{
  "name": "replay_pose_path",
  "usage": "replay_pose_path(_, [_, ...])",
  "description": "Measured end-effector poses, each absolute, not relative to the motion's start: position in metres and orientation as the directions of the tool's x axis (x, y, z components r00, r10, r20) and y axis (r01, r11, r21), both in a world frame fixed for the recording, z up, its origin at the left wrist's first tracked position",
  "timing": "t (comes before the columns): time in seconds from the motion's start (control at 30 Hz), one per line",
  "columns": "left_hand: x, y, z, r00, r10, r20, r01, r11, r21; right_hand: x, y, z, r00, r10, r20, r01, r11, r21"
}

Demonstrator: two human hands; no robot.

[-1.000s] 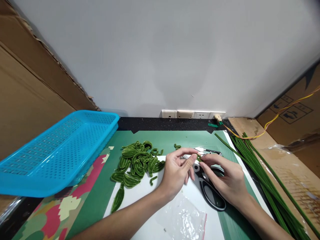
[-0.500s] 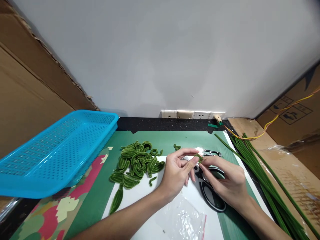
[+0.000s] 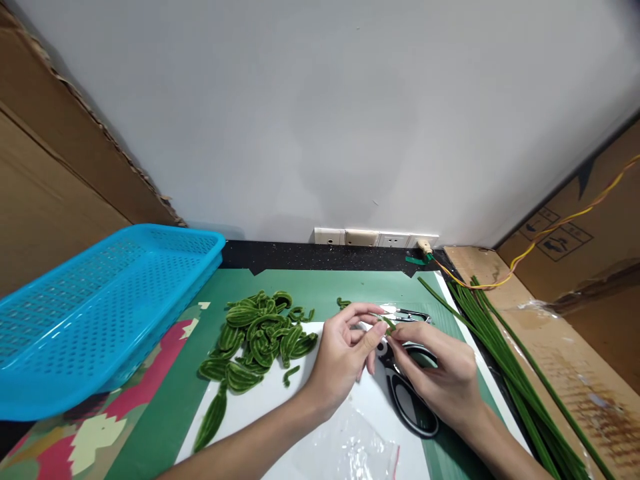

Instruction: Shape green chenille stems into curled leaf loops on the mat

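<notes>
Between the fingertips of both hands is a short piece of green pipe cleaner [image 3: 389, 325], mostly covered by the fingers. My left hand [image 3: 343, 353] pinches it from the left, thumb against forefinger. My right hand [image 3: 443, 363] pinches its other end. Scissors with black and grey handles [image 3: 415, 407] lie beneath my right hand, blades partly hidden. Behind the fingers lies a slim metal tool with dark handles [image 3: 417, 315], its kind unclear. Left of my hands is a pile of fuzzy green leaf shapes [image 3: 260, 333] bent from pipe cleaner. A small curled green piece [image 3: 343, 303] lies behind my left hand.
A blue perforated plastic basket [image 3: 113, 387] stands at the left. Long green pipe cleaners [image 3: 520, 380] lie along the right side by cardboard [image 3: 565, 333]. A clear plastic bag [image 3: 365, 447] rests on white paper in front. A yellow-red wire [image 3: 515, 267] runs from the wall sockets [image 3: 363, 238].
The whole view has shifted, so things appear slightly further left and lower. Both hands still pinch the pipe cleaner piece, with only slight finger movement.
</notes>
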State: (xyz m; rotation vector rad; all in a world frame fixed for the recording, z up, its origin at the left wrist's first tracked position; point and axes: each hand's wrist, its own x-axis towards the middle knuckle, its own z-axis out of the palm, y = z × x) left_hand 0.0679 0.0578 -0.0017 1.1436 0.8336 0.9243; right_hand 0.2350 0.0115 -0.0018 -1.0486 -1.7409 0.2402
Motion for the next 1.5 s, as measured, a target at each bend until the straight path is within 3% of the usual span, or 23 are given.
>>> replay_pose_path(0.43, [0.069,0.059,-0.006,0.442,0.893,-0.083,-0.121,0.151,0.981,0.235,0.011,-0.001,-0.132,0.725,0.676,0.559,0.617,-0.554])
replay_pose_path(0.73, [0.072,0.056,-0.004,0.407,0.909,-0.089,-0.187,0.178,0.966,0.239,0.011,-0.006,-0.099,0.718,0.689,0.594,0.598,-0.538])
replay_pose_path(1.13, [0.071,0.056,-0.005,0.405,0.913,-0.046,-0.15,0.116,0.982,0.24,0.013,-0.011,-0.106,0.731,0.674,0.643,0.567,-0.514])
replay_pose_path(1.33, [0.071,0.056,-0.004,0.428,0.902,0.053,-0.129,0.003,0.992,0.24,0.014,-0.012,-0.134,0.72,0.681,0.652,0.582,-0.486])
replay_pose_path(1.5, [0.07,0.056,-0.005,0.444,0.895,-0.043,-0.113,0.104,0.988,0.241,0.014,-0.013,-0.152,0.732,0.665,0.645,0.583,-0.494])
